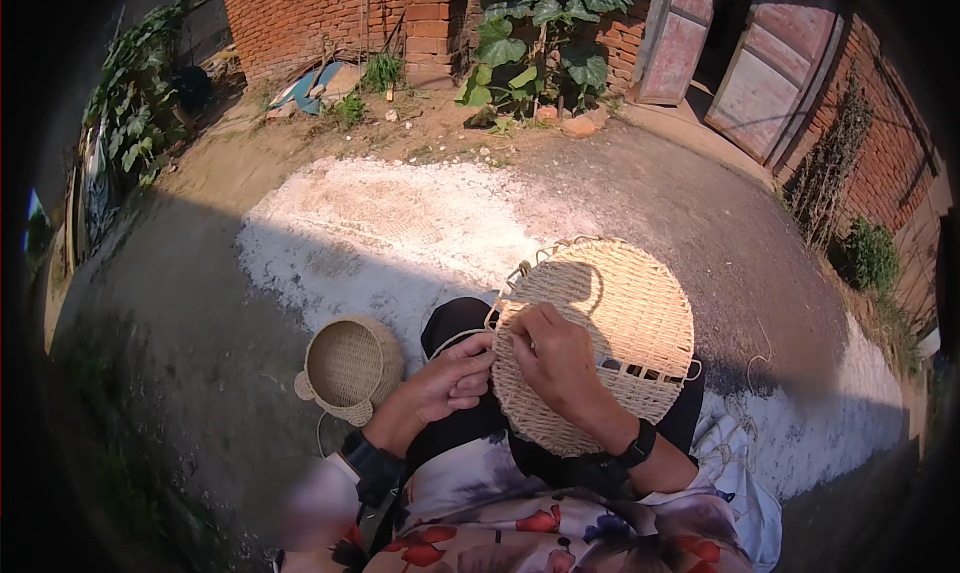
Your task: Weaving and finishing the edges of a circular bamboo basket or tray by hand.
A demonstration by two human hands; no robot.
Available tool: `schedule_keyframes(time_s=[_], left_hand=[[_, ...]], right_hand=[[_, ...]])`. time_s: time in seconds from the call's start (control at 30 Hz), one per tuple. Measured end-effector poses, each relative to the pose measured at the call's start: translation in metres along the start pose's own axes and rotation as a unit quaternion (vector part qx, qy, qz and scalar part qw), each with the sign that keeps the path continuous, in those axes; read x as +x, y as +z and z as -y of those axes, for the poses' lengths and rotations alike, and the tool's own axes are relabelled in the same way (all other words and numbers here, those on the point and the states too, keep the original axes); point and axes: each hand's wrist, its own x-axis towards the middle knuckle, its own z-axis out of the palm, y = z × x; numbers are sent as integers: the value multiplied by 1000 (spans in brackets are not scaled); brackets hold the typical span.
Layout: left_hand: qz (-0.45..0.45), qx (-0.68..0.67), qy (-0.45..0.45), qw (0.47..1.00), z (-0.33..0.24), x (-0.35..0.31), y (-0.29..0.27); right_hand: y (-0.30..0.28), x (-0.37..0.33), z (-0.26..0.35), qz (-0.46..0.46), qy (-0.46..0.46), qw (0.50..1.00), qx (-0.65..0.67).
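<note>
A round woven straw panel [640, 293] lies tilted across my lap, with loops along its rim and a dark gap across its lower right part. My left hand [455, 381] is closed at the panel's left edge, pinching a straw cord [447, 341] that curves away to the left. On the panel's upper left face rests my right hand [552, 358], its fingers bent together in a pinch; what lies between them is hidden. To the left, a small round woven basket [390, 351] with two ear-like tabs sits on the ground, its opening toward me.
White cloth or sacking [745, 473] lies at my right side with loose cord on it. A pale patch [400, 213] covers the ground ahead. Farther off stand a brick wall [310, 18], leafy plants [545, 43] and a metal double door [770, 63], partly open.
</note>
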Motion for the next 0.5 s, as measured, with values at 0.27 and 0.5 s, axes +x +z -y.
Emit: schedule_keyframes(time_s=[0.27,0.5], left_hand=[[30,-32,-32,999,3,-2,-7],[75,-16,-11,997,4,2,-8]], right_hand=[[-3,-12,5,3,-21,999,-42],[3,-11,10,15,5,991,-135]])
